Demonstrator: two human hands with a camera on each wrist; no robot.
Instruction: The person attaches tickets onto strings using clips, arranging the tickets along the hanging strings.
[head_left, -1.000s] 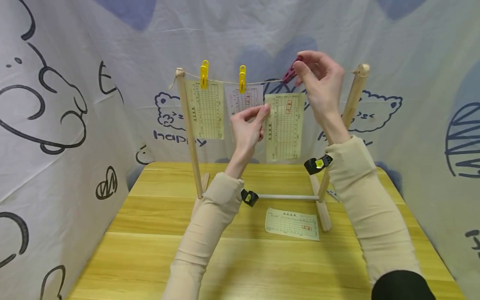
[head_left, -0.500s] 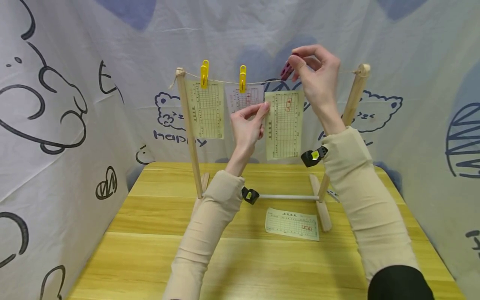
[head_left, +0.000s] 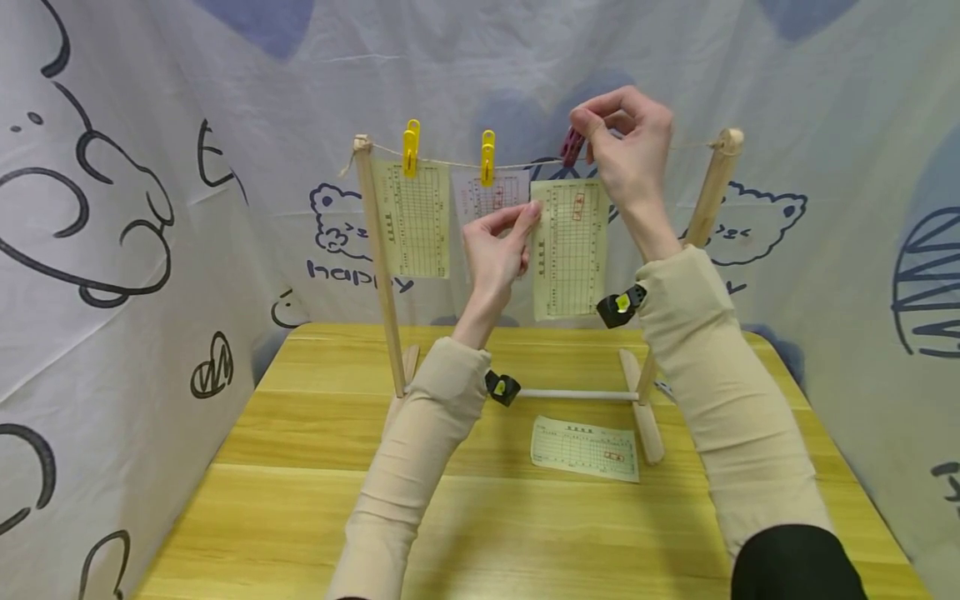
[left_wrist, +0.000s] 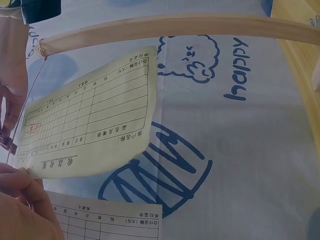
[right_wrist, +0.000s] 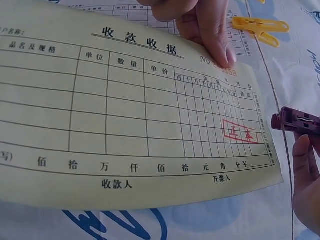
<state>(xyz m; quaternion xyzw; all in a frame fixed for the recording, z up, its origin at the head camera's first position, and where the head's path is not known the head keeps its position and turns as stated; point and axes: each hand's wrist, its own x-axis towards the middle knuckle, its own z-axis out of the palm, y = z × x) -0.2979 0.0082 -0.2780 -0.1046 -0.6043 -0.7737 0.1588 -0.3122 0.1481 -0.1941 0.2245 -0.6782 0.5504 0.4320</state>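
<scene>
Receipt [head_left: 570,248] held up at the string [head_left: 450,163], with a purple clothespin [head_left: 572,147] brought to its top edge.

The yellowish receipt was pinched at its upper left edge by the fingers [head_left: 517,221] of the left hand [head_left: 495,250] and was kept hanging just under the string stretched between the two posts of the wooden rack [head_left: 378,258]. The purple clothespin was gripped between thumb and fingers of the right hand [head_left: 626,154] right at the string, above the receipt's top edge; whether it had bitten onto the paper could not be told. Two yellow clothespins [head_left: 410,147] were seen on the string to the left, each with a slip hung beneath. Another receipt [head_left: 585,448] was left lying flat on the table [head_left: 300,467], near the rack's right foot.
</scene>
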